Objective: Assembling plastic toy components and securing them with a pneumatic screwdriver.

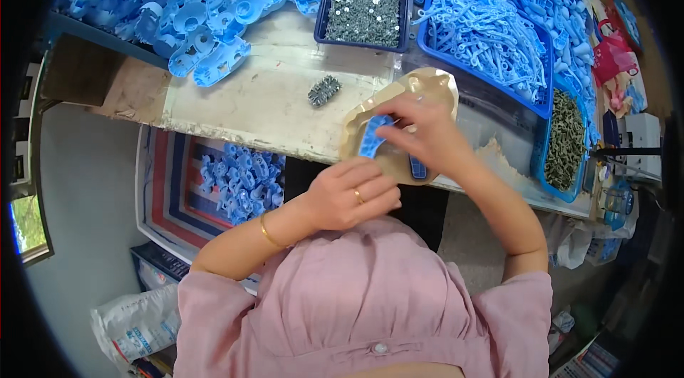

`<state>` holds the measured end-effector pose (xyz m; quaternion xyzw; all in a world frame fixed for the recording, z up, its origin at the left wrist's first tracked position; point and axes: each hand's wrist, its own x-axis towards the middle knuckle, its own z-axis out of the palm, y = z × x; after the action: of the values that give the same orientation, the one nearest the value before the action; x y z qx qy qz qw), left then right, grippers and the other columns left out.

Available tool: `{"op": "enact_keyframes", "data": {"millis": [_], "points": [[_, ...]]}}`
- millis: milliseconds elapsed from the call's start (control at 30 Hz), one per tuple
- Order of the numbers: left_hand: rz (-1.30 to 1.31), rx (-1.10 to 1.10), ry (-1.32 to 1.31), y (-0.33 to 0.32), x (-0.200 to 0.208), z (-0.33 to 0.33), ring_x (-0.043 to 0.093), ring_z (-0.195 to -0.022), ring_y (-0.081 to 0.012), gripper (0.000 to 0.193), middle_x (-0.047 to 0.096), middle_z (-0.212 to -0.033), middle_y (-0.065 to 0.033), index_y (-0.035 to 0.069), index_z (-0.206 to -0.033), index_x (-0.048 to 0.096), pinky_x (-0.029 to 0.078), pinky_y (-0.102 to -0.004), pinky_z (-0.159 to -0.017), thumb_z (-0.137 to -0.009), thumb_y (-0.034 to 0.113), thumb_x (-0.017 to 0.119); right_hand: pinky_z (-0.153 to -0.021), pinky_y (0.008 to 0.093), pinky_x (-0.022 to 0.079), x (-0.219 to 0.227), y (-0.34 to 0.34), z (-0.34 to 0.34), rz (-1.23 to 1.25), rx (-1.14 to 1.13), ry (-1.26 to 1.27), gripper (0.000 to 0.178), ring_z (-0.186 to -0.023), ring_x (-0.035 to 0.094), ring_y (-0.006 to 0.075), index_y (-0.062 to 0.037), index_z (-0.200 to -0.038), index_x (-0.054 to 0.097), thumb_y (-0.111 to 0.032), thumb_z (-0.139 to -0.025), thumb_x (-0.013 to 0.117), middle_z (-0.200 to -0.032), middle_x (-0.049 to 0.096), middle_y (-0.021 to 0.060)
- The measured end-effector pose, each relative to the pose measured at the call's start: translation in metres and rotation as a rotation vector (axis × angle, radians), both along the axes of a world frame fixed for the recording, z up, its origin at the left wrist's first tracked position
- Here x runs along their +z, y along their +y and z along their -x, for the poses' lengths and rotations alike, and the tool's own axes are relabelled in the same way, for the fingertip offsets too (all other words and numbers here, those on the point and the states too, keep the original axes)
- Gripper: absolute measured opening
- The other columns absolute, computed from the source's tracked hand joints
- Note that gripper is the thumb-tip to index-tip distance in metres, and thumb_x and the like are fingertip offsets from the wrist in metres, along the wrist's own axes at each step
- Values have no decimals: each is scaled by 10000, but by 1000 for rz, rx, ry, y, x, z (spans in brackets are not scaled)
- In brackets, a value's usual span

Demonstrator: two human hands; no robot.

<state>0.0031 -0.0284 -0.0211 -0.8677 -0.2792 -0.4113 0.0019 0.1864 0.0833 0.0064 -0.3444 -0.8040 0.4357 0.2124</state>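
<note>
A small, curved blue plastic part (371, 138) is upright between my hands, above a tan tray (347, 137) at the table's front edge. My left hand (350, 194) is closed at the part's lower end, its fingers curled; the fingertips are partly hidden. From the right, my right hand (427, 132) pinches the upper end between thumb and forefinger. Whether anything tiny is also in those fingers cannot be seen. Below my right hand, a second blue piece (417, 168) lies in the tray.
Behind the tray are a small pile of metal pieces (325, 91) and a dark bin of tiny metal parts (363, 14). Blue baskets hold thin blue parts (488, 39) and screw-like pieces (565, 139). Blue shells (214, 18) heap far left. A lined container (160, 185) stands below the table edge.
</note>
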Motion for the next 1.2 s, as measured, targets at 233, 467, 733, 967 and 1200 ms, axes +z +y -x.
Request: {"op": "enact_keyframes", "data": {"millis": [233, 467, 733, 967, 1200], "points": [[169, 317, -66, 3, -3, 27, 667, -916, -260, 264, 701, -1022, -44, 79, -977, 694, 557, -375, -795, -734, 48, 791, -808, 354, 551, 39, 48, -39, -115, -210, -210, 320, -901, 702, 277, -26, -1134, 704, -149, -849, 780, -1060, 706, 136], [156, 281, -97, 22, 8, 18, 667, -877, -269, 235, 707, -991, -64, 65, -974, 692, 556, -371, -772, -758, 37, 779, -872, 415, 523, 19, 221, -85, -1254, -477, -400, 331, -1045, 662, 308, -67, -1125, 711, -241, -850, 768, -1161, 704, 120], [266, 295, -154, 18, 6, 22, 645, -875, -293, 225, 695, -1008, -86, 51, -973, 673, 532, -388, -783, -777, -28, 747, -917, 394, 571, 85, 243, -70, 191, -385, 896, 338, -985, 689, 223, -55, -1195, 636, -330, -998, 633, -1081, 681, 66], [283, 308, -101, 16, -1, 31, 656, -893, -281, 224, 699, -1016, -76, 58, -974, 686, 544, -382, -795, -770, 32, 775, -1018, 385, 486, 105, 198, -158, 167, -183, 973, 309, -1140, 628, 217, -12, -1219, 639, -201, -977, 668, -1188, 683, 86], [153, 234, 49, 2, -9, 39, 643, -956, -249, 269, 684, -1048, -42, 73, -1011, 688, 551, -394, -853, -770, 101, 802, -637, 256, 503, 100, 7, -55, -516, -205, 54, 242, -795, 629, 125, -52, -997, 726, -9, -769, 794, -1005, 691, 52]]}}
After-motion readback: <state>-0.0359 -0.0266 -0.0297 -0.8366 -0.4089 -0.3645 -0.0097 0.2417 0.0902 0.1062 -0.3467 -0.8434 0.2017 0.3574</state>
